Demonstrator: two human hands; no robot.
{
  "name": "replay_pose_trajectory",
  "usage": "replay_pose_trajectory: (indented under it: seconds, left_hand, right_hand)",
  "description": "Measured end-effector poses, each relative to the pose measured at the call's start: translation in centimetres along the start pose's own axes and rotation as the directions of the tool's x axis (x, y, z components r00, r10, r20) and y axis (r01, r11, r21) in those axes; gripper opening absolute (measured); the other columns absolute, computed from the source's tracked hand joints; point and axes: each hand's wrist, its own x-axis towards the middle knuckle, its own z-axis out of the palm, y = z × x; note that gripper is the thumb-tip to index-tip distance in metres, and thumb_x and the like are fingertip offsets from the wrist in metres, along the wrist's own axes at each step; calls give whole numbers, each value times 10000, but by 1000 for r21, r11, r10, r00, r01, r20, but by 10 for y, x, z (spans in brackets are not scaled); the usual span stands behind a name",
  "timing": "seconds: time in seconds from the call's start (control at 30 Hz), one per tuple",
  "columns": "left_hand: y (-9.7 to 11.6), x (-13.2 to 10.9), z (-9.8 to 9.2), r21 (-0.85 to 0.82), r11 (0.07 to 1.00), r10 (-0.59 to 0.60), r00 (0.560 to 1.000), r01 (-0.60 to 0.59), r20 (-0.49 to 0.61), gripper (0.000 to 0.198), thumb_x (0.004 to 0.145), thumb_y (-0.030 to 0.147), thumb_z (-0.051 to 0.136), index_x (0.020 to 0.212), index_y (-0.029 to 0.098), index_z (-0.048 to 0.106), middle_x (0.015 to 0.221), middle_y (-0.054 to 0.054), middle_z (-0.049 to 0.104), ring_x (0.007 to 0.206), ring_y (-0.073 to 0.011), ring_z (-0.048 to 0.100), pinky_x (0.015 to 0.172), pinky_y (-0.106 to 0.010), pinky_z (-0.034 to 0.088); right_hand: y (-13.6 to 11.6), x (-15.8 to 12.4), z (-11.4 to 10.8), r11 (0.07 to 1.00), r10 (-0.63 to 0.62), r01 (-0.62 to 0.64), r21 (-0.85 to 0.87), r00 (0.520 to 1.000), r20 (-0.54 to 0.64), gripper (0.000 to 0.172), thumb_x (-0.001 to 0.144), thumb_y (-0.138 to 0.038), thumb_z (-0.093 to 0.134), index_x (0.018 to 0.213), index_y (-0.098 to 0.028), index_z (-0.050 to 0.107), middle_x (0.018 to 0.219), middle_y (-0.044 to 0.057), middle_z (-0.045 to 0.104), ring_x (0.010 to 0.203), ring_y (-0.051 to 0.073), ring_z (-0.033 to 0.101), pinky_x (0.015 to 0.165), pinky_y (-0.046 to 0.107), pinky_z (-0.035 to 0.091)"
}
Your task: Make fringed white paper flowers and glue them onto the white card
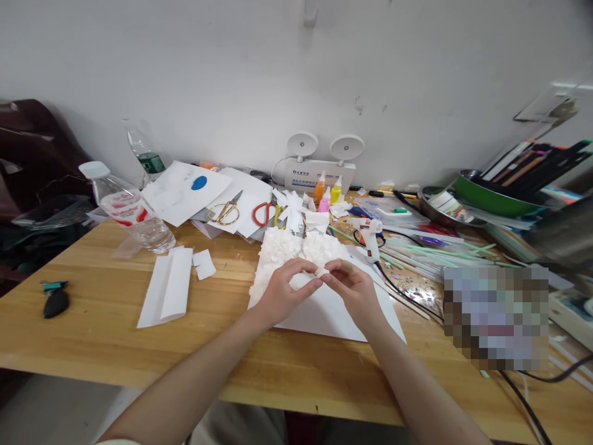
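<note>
My left hand [290, 285] and my right hand [354, 289] meet over a white sheet [319, 318] on the table. Between their fingertips is a small piece of white paper [320, 272], pinched from both sides and partly hidden by the fingers. Just beyond the hands, crumpled white paper bits [278, 247] cover the far and left parts of the sheet. A white glue gun [370, 238] stands to the right of the sheet, with a black cord running off to the right.
Gold-handled scissors [225, 211], red-handled pliers [262, 214] and paint bottles [325, 199] lie or stand behind. A folded paper [167, 287] and a water bottle [134, 213] are at left. Green sticks [435, 247], a green bowl [495, 191] and a blurred-out patch occupy the right.
</note>
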Motion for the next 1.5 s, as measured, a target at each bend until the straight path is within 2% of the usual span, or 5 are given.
replay_pose_trajectory:
  seconds: [0.53,0.73,0.9,1.2,1.5]
  left_hand:
    - [0,3,-1,-199,977,-73,997,74,10,174,812,307,466,784,164,560,798,-29,562,788,-128,516,745,-250,410]
    - [1,2,0,-230,968,-97,995,94,1,158,802,305,482,798,165,554,798,-28,557,784,-128,513,748,-253,411]
    - [1,2,1,-231,971,-70,996,56,-53,132,775,292,527,754,163,543,754,-16,537,745,-119,504,736,-250,409]
    - [3,-1,2,-206,978,-44,999,41,-7,157,829,276,443,845,176,563,826,-24,560,803,-122,515,744,-246,404]
    - [-2,-2,5,-117,991,64,997,-68,-43,144,754,254,568,875,175,557,864,-40,564,805,-130,508,737,-258,421]
  right_hand:
    - [-3,-1,1,997,-76,76,8,992,103,70,713,-239,617,745,-214,560,763,5,531,747,136,516,686,262,454]
    - [-2,-2,1,999,-35,35,0,994,104,70,712,-243,622,738,-215,563,748,-2,548,732,135,519,695,270,445]
    - [-2,-3,1,998,-49,51,-22,994,99,64,714,-234,624,744,-216,570,729,-10,547,705,125,503,679,260,430]
    - [0,-2,0,997,-69,70,-16,996,57,56,715,-224,624,739,-209,576,721,-6,557,711,129,515,670,260,430]
    - [3,-2,0,994,-107,107,-34,994,-15,152,708,-251,634,844,-224,571,757,3,553,731,140,524,677,274,442]
